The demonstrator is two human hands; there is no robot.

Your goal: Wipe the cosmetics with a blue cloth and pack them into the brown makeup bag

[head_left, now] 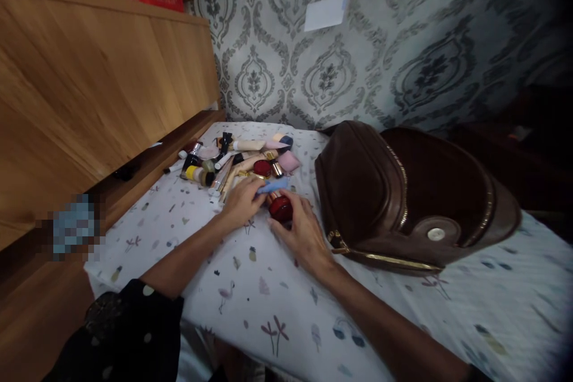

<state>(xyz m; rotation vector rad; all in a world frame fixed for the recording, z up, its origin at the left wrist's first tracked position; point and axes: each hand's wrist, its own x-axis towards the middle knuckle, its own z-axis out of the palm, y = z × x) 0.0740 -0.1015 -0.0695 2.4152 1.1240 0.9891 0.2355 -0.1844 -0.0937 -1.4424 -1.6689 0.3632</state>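
Inside the left edge of the cloth (201, 274), with left hand (244, 203) pinching blue item (274, 185), right hand (308, 239) gripping red container (282, 209), squeeze lightly.

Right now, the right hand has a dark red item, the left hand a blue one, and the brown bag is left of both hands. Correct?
Only the side is off: the head view shows the brown bag to the right of the left hand and right hand.

Cosmetics (262, 168) lie on a sheet (215, 274) beyond the right hand (304, 230)'s grip, a bag (353, 185) right, a cabinet (107, 89) left.
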